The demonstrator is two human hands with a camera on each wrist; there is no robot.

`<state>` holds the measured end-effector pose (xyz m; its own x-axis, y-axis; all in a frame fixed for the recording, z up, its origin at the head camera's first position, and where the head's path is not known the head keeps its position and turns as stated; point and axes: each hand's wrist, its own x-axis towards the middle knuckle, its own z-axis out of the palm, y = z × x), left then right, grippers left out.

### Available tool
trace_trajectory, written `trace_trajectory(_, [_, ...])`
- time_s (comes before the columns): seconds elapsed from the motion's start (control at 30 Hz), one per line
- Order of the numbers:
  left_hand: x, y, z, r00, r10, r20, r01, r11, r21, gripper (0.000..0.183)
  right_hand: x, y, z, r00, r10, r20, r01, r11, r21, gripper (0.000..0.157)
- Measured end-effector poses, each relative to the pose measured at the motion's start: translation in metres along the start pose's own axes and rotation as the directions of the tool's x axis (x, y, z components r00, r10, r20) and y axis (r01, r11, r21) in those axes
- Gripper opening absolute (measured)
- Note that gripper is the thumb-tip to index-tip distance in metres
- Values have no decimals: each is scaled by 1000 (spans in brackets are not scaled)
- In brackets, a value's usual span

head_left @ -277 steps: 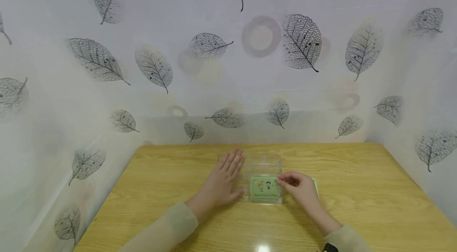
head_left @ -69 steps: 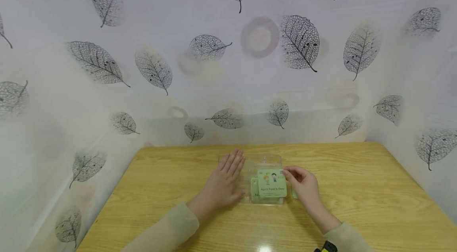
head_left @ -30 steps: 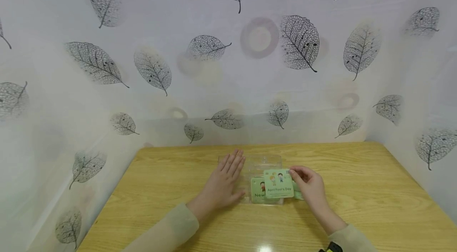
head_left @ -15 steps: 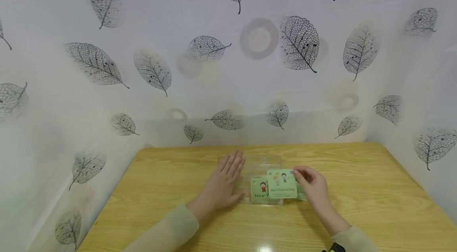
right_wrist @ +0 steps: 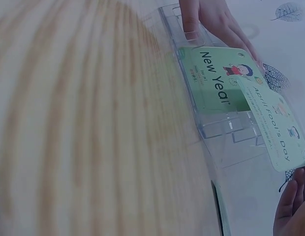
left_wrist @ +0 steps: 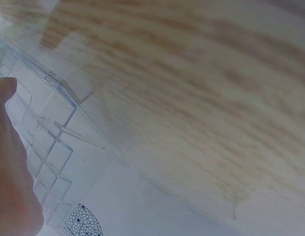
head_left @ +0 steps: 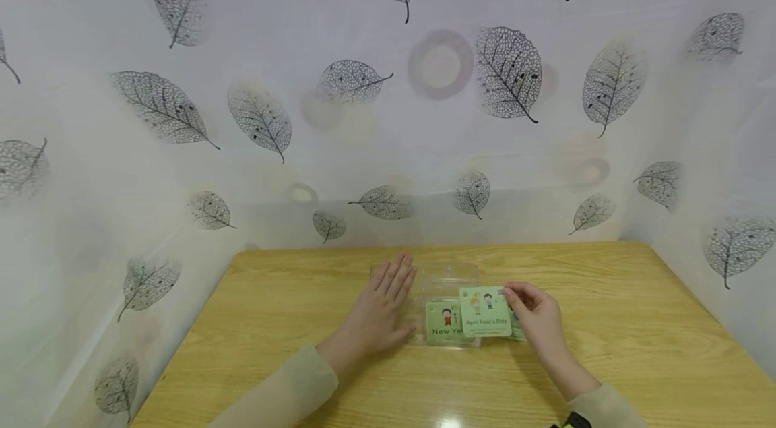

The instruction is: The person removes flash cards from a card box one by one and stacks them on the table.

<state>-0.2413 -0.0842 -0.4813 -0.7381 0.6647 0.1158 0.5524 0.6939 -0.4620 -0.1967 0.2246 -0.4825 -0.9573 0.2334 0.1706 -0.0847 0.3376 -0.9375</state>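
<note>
We pinch the April card (head_left: 486, 315) in our right hand (head_left: 539, 321); our left hand (head_left: 376, 310), fingers straight, thumb apart, rests on the case (head_left: 450, 272).

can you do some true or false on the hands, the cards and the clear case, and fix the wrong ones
1. The right hand pinches the April Fool's Day card. True.
2. The left hand rests on the clear case with its fingers straight. True.
3. The April Fool's Day card lies flat inside the clear case. False: the right hand holds it up, out of the clear case.
4. The New Year card lies in the clear case. True.
5. In the head view, the New Year card is right of the April Fool's Day card. False: it is on the left, partly hidden by it.
6. The New Year card is red. False: it is green.
</note>
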Motion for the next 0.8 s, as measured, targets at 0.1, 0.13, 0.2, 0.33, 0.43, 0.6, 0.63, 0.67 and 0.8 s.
trace_trajectory(0.1, [0, 0, 1, 1000, -2, 1, 2, 1000, 4, 101, 0, 0, -1, 1000, 4, -5, -4, 1000, -1, 27])
trace_trajectory(0.13, [0, 0, 0, 1000, -2, 1, 2, 1000, 6, 101, 0, 0, -1, 1000, 6, -5, -7, 1000, -1, 28])
trace_trajectory(0.2, [0, 0, 0, 1000, -5, 3, 4, 1000, 13, 101, -1, 0, -3, 1000, 15, -5, -15, 1000, -2, 29])
trace_trajectory(0.33, [0, 0, -1, 1000, -7, 16, 6, 1000, 20, 101, -1, 1, -5, 999, 36, -10, -36, 999, -4, 30])
trace_trajectory(0.43, [0, 0, -1, 1000, -6, 16, 5, 1000, 16, 100, 0, 1, -7, 999, 43, -17, -43, 999, -9, 30])
trace_trajectory(0.6, [0, 0, -1, 1000, -2, -2, 2, 1000, 3, 100, 0, 4, -9, 999, 41, -23, -41, 999, 3, 29])
trace_trajectory(0.63, [0, 0, -1, 1000, -3, -2, 3, 1000, 0, 100, 0, 4, -10, 999, 40, -24, -40, 999, 10, 30])
trace_trajectory(0.67, [0, 0, -1, 1000, -4, 1, 4, 1000, -1, 100, 0, 5, -10, 999, 40, -25, -40, 999, 16, 30])
trace_trajectory(0.8, [0, 0, -1, 1000, -9, 12, 9, 1000, 1, 100, -1, 4, -12, 999, 41, -26, -40, 999, 30, 32])
